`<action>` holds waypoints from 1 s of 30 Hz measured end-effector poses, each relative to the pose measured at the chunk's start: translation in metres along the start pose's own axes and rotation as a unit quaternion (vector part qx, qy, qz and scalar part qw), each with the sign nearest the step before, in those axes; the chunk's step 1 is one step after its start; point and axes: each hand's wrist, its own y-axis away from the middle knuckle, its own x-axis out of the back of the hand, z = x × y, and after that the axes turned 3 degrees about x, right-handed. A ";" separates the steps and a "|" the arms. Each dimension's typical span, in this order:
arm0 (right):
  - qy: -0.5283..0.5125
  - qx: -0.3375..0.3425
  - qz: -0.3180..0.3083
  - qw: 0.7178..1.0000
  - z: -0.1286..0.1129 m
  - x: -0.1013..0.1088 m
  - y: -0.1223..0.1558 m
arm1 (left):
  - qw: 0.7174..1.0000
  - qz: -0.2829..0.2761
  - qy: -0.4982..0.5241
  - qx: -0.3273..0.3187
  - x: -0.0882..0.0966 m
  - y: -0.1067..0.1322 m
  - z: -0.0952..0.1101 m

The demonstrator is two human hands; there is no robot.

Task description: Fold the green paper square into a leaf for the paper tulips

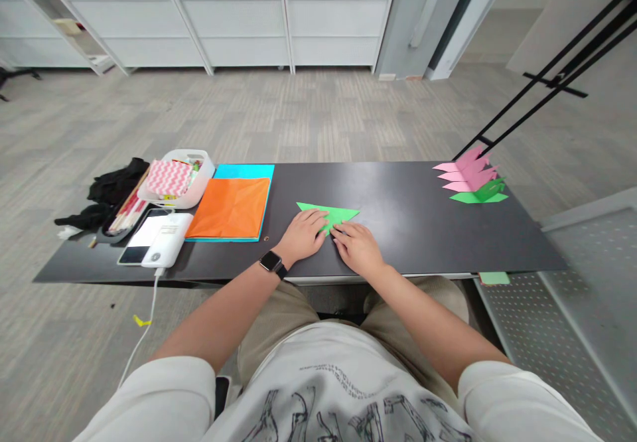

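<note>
A sheet of green paper [344,214], folded to a triangle, lies on the dark tabletop in front of me, its long edge on the far side and its point towards me. My left hand [302,233] lies flat over the left part of the paper, fingers stretched out across it. At the near point, my right hand [359,248] has its bent fingertips and thumb closed on the paper's edge. The fingers partly cover that corner, so the fold beneath is hidden.
Orange paper [231,207] lies on blue sheets [245,170] to the left. Beyond are a white basket [202,186], a white power bank [167,241] with a cable, a phone [135,254] and black cloth [118,182]. Folded pink papers [466,175] and green ones [478,196] stand far right.
</note>
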 end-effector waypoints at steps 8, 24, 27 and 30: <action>0.024 -0.021 0.010 0.999 0.006 0.006 0.003 | 1.000 -0.003 -0.002 0.000 0.003 -0.001 0.002; 0.106 -0.132 0.077 0.983 0.068 0.026 0.006 | 1.000 -0.007 -0.002 0.002 0.005 -0.002 0.003; 0.095 -0.142 0.089 0.981 0.069 0.027 0.005 | 1.000 -0.005 -0.006 0.001 0.005 -0.002 0.002; 0.083 -0.140 0.095 0.982 0.059 0.027 0.005 | 1.000 -0.004 -0.005 0.003 0.003 -0.002 0.002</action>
